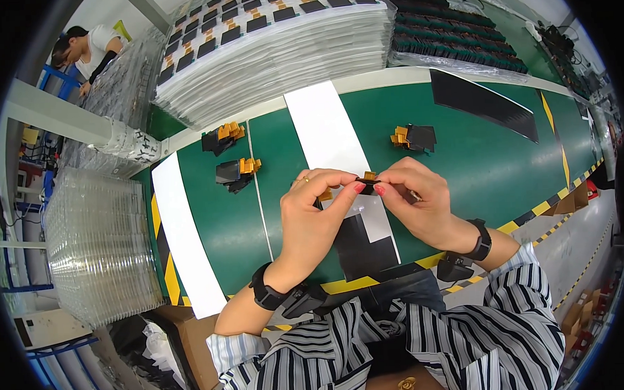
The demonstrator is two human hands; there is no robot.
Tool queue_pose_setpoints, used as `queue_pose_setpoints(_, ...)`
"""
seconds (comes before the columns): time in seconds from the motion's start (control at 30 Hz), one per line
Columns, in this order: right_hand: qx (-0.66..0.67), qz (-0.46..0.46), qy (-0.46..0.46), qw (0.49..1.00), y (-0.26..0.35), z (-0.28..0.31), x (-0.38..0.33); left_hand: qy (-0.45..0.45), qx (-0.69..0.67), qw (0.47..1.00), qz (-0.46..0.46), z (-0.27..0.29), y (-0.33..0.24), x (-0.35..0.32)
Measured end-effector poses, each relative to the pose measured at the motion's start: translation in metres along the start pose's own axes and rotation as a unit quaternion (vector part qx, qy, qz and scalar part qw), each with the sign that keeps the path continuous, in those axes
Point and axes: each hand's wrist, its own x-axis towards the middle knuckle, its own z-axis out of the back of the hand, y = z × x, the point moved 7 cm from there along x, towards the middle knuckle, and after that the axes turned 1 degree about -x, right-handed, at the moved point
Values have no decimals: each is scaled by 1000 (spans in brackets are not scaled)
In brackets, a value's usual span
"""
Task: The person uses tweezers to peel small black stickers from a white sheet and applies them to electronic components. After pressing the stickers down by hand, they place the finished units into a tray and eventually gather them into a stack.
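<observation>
Pinched between both sets of fingertips is a small black panel (368,187) with an orange flex ribbon (370,175) at its far edge. My left hand (306,212) grips its left end with thumb and forefinger, and my right hand (421,198) grips the right end. More orange and black shows behind my left fingers, mostly hidden. Below the hands, a black sheet (359,252) lies partly over a white strip (320,119). Two small piles of black panels with orange ribbons, one farther (221,139) and one nearer (237,174), lie left; another pile (414,138) lies right.
The green tabletop (456,183) has a yellow-black taped edge. A second white strip (182,227) lies left and a dark sheet (484,103) right. Behind rise stacked trays of panels (273,62) and dark rows of parts (451,35). Clear trays (97,244) stand left; another person (94,51) works beyond.
</observation>
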Motion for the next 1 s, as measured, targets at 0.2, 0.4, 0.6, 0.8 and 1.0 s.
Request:
queue_pose_setpoints(0.2, 55, -120, 16, 991, -18, 1, 3, 38, -233, 945, 228, -14, 32, -5)
queue_pose_setpoints(0.4, 89, -118, 43, 988, -20, -3, 4, 70, -259, 939, 217, -21, 24, -7)
queue_pose_setpoints(0.6, 64, -211, 104, 970, -20, -4, 2, 58, -321, 913, 247, -24, 35, -10)
queue_pose_setpoints(0.8, -192, -15, -53, 980, -34, 70, 32, 50, -309, 925, 217, -18, 30, -7)
queue_pose_setpoints(1.0, -259, -68, -50, 962, -20, 73, 35, 54, -287, 931, 221, -15, 34, -5)
